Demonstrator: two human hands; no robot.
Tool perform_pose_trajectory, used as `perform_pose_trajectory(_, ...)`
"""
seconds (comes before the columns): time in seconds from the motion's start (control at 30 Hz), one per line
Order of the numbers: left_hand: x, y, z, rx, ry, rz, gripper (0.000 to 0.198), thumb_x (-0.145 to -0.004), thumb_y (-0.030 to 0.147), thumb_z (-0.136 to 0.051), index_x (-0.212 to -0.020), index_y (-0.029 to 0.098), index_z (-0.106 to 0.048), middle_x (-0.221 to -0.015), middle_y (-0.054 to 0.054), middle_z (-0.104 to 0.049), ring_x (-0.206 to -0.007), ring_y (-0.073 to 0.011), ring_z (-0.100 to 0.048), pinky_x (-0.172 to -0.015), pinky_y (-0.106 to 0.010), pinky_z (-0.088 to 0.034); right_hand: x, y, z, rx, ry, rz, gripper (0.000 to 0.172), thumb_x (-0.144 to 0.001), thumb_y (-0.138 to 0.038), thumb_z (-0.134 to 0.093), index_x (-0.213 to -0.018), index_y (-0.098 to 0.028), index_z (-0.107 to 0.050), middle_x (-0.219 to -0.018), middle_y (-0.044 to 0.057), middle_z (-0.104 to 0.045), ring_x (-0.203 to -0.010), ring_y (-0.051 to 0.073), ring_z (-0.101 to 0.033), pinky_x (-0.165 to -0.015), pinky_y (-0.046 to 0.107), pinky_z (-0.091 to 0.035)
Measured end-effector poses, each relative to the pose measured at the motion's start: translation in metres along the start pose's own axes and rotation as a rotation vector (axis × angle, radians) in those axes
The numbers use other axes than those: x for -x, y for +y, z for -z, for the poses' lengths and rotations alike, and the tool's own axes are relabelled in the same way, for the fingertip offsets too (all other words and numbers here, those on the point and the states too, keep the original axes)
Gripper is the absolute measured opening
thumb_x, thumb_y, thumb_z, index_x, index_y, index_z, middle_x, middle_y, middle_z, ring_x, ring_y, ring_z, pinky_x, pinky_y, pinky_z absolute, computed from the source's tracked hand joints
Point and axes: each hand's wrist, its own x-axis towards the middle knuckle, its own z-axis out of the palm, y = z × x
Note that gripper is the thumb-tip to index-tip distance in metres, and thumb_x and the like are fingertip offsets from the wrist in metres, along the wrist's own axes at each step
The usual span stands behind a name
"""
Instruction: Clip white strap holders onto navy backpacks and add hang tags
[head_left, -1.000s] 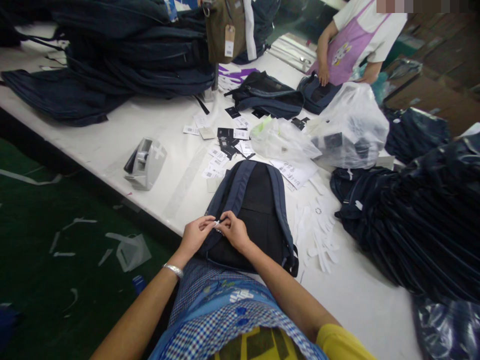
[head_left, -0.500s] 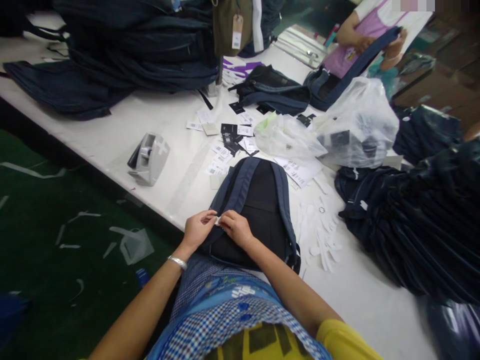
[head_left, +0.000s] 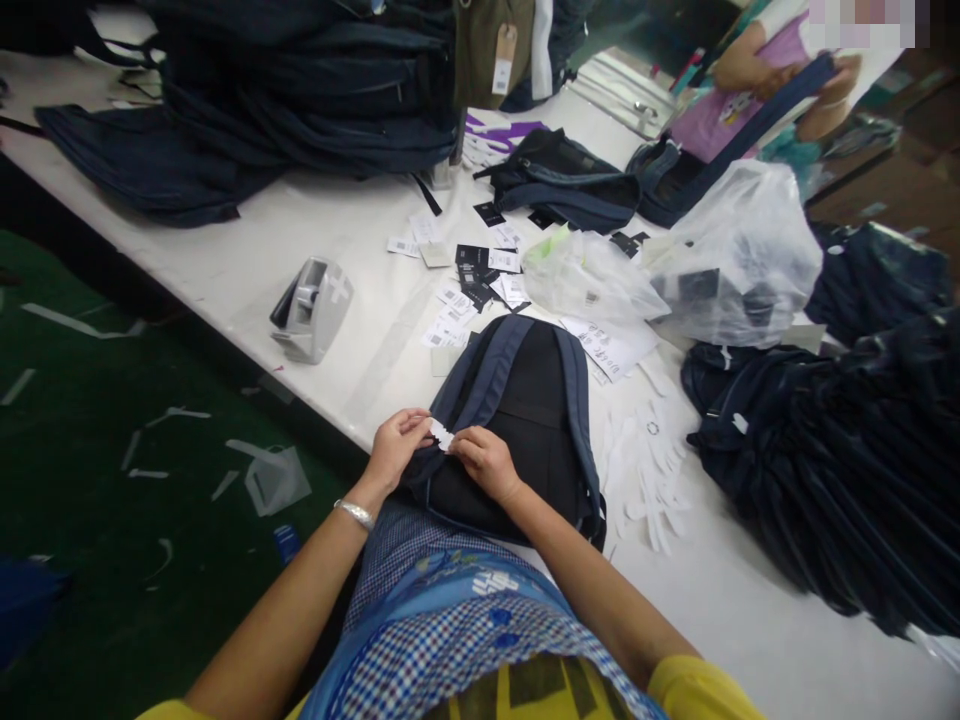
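Note:
A small white paper strip [head_left: 441, 434] with a notched edge stretches between my two hands, over the left side of a backpack. My left hand [head_left: 399, 447] pinches its left end. The fingers of my right hand [head_left: 486, 460] are closed on its right end. Under them the navy and black backpack [head_left: 536, 400] lies with its shoulder straps facing up, its lower end against my apron [head_left: 450, 600]. Whether the strip is joined to the backpack, I cannot tell.
A grey tape dispenser [head_left: 311, 310] stands near the table's left edge. Beyond the backpack lie loose tags [head_left: 476, 275] and clear plastic bags [head_left: 739, 260]. Stacked dark backpacks [head_left: 832, 460] stand right, more [head_left: 315, 90] at back left. A co-worker [head_left: 772, 85] holds a strap across the table.
My hands have drawn slightly apart, so more of the white strip shows between them. The whole view has shifted a little, with the table scene sliding right.

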Motion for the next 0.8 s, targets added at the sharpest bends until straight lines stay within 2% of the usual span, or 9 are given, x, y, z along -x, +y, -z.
perform_pose_trajectory(0.13,0.008,-0.004,0.0,-0.066,-0.118,-0.009,0.047,-0.074,0.044,-0.072,-0.109,0.013,-0.062,-0.099,-0.008,-0.069,-0.09,-0.018,-0.066,-0.085,-0.032,-0.056,-0.006,-0.006,0.002,-0.159,0.092,-0.114,0.023,-0.097,-0.032,-0.049,-0.091,-0.021,-0.069,-0.094,0.006,-0.065,-0.089,0.015,-0.06,-0.081,0.026,-0.049)
perform_pose_trajectory(0.3,0.017,-0.008,0.0,-0.116,-0.242,-0.103,0.041,-0.082,0.045,-0.065,-0.109,0.014,-0.064,-0.109,-0.01,-0.069,-0.102,-0.0201,-0.065,-0.097,-0.033,-0.049,-0.007,-0.008,-0.002,-0.175,0.133,-0.102,0.024,-0.098,-0.029,-0.047,-0.092,-0.02,-0.068,-0.096,0.006,-0.064,-0.09,0.014,-0.06,-0.082,0.025,-0.049)
perform_pose_trajectory(0.4,0.016,-0.006,0.002,-0.235,-0.223,-0.154,0.035,-0.083,0.045,-0.063,-0.099,0.015,-0.069,-0.103,-0.008,-0.071,-0.099,-0.0214,-0.065,-0.096,-0.033,-0.049,-0.002,-0.011,-0.005,-0.184,0.174,-0.152,0.019,-0.096,-0.03,-0.05,-0.096,-0.021,-0.066,-0.101,0.007,-0.063,-0.094,0.015,-0.059,-0.086,0.027,-0.049)
perform_pose_trajectory(0.5,0.016,-0.004,0.003,-0.293,-0.2,-0.158,0.035,-0.084,0.046,-0.061,-0.095,0.015,-0.069,-0.098,-0.007,-0.072,-0.096,-0.0219,-0.066,-0.093,-0.033,-0.05,0.006,-0.018,-0.007,-0.068,0.264,-0.324,0.016,-0.09,-0.032,-0.06,-0.101,-0.02,-0.061,-0.098,0.007,-0.061,-0.092,0.018,-0.057,-0.086,0.03,-0.048)
perform_pose_trajectory(0.6,0.017,-0.004,0.003,-0.281,-0.252,-0.169,0.038,-0.086,0.048,-0.057,-0.102,0.015,-0.067,-0.103,-0.008,-0.071,-0.1,-0.0214,-0.066,-0.095,-0.032,-0.05,0.012,-0.026,-0.008,0.053,0.208,-0.452,0.024,-0.084,-0.037,-0.068,-0.099,-0.02,-0.06,-0.091,0.004,-0.058,-0.079,0.017,-0.055,-0.072,0.028,-0.046)
perform_pose_trajectory(0.67,0.018,-0.005,0.001,-0.305,-0.28,-0.195,0.04,-0.083,0.046,-0.061,-0.11,0.016,-0.066,-0.109,-0.008,-0.07,-0.103,-0.0217,-0.065,-0.093,-0.032,-0.051,0.012,-0.03,-0.01,0.079,0.151,-0.491,0.023,-0.084,-0.038,-0.068,-0.098,-0.022,-0.062,-0.091,0.004,-0.058,-0.075,0.016,-0.054,-0.066,0.025,-0.043)
perform_pose_trajectory(0.73,0.019,-0.006,-0.001,-0.407,-0.246,-0.245,0.039,-0.08,0.044,-0.066,-0.109,0.017,-0.067,-0.108,-0.007,-0.07,-0.1,-0.0216,-0.065,-0.089,-0.03,-0.052,0.011,-0.031,-0.012,0.051,0.151,-0.53,0.019,-0.084,-0.035,-0.067,-0.097,-0.023,-0.064,-0.089,0.002,-0.058,-0.073,0.014,-0.054,-0.063,0.024,-0.041)
perform_pose_trajectory(0.8,0.017,-0.006,-0.003,-0.528,-0.166,-0.293,0.032,-0.082,0.043,-0.063,-0.1,0.018,-0.071,-0.099,-0.005,-0.072,-0.092,-0.0206,-0.066,-0.083,-0.028,-0.051,0.009,-0.029,-0.014,-0.028,0.181,-0.573,0.013,-0.082,-0.032,-0.068,-0.091,-0.022,-0.065,-0.084,0.0,-0.057,-0.068,0.012,-0.053,-0.062,0.023,-0.04)
